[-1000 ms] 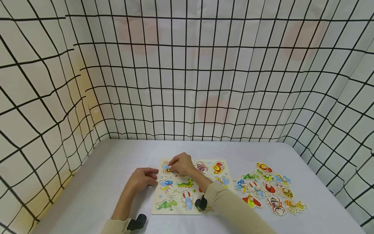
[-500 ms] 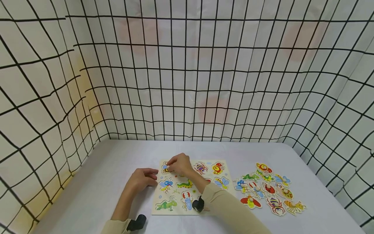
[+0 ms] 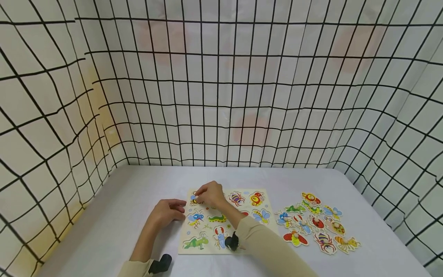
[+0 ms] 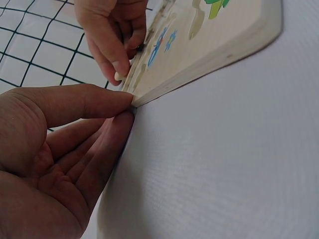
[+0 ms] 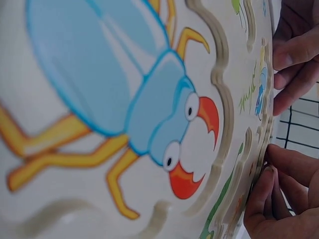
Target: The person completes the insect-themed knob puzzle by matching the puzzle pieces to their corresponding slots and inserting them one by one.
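Note:
On the pale insect puzzle board (image 3: 204, 250), my right hand (image 3: 211, 194) reaches over to the far left corner. Its thumb and fingers pinch the small peg (image 4: 118, 76) of a bee piece (image 3: 194, 199), which lies at the corner recess, partly hidden by the fingers. Whether the piece sits flush I cannot tell. My left hand (image 3: 166, 211) is at the board's left side, with fingertips touching the edge near that corner. A mosquito picture (image 3: 196, 218), a grasshopper picture (image 3: 195, 242) and a stag beetle picture (image 5: 124, 89) show on the board.
Right of the board lies a loose cluster of puzzle pieces, among them a ladybird (image 3: 316, 222), a purple striped beetle (image 3: 325, 242) and an orange striped insect (image 3: 347, 244). White walls with a black grid (image 3: 221, 92) enclose the white table (image 3: 138, 184) at the back and sides.
My right hand has shifted slightly left with the bee piece toward the corner of the board. The left hand stays at the board's edge; the loose pieces have not moved.

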Demonstrator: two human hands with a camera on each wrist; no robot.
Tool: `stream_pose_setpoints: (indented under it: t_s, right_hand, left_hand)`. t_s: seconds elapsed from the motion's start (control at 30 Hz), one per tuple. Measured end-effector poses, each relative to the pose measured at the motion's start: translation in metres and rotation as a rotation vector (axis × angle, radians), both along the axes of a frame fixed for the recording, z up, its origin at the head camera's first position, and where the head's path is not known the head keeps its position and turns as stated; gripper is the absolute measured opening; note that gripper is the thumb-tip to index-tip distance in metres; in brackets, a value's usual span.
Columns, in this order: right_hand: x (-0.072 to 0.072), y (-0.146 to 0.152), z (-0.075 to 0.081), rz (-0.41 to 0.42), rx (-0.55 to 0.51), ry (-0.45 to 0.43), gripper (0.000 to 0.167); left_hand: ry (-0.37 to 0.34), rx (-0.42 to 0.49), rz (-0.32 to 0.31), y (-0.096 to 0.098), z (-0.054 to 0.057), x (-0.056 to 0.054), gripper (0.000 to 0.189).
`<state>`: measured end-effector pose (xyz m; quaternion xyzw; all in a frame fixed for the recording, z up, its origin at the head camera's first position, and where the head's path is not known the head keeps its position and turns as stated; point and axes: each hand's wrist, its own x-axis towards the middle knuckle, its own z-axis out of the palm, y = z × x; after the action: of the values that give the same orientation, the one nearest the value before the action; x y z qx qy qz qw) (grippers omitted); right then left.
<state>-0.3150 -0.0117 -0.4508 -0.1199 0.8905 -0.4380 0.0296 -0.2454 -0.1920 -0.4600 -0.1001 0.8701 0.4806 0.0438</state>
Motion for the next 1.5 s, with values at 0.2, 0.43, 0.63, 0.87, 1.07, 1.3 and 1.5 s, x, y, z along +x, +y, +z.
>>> stream_pose_setpoints:
  t_s: [0.2, 0.43, 0.63, 0.87, 1.07, 1.3, 1.5]
  right_hand:
    - [0.002, 0.001, 0.003, -0.011, 0.004, -0.014, 0.008]
    - [0.005, 0.002, 0.009, -0.014, 0.01, -0.032, 0.008]
    - [0.003, 0.001, 0.006, -0.012, 0.012, -0.034, 0.008]
    - [0.003, 0.001, 0.002, -0.015, 0.016, -0.036, 0.007]
    - [0.003, 0.001, 0.002, -0.015, 0.014, -0.048, 0.008]
    - [0.002, 0.003, -0.001, -0.009, -0.009, -0.031, 0.015]
    - [0.009, 0.007, 0.008, -0.008, 0.008, -0.006, 0.02]
  left_hand:
    - [0.002, -0.004, -0.003, 0.001, 0.0, 0.0, 0.044]
    - [0.0, -0.006, -0.001, 0.0, -0.001, 0.001, 0.045]
    - [0.004, 0.005, 0.001, 0.0, 0.0, 0.002, 0.044]
    - [0.008, -0.003, 0.002, 0.0, 0.0, 0.003, 0.045]
    - [0.007, 0.001, 0.003, 0.0, -0.001, 0.001, 0.045]
    - [0.0, 0.006, 0.001, -0.001, -0.002, -0.001, 0.046]
    - [-0.012, 0.021, 0.003, -0.002, -0.004, -0.002, 0.046]
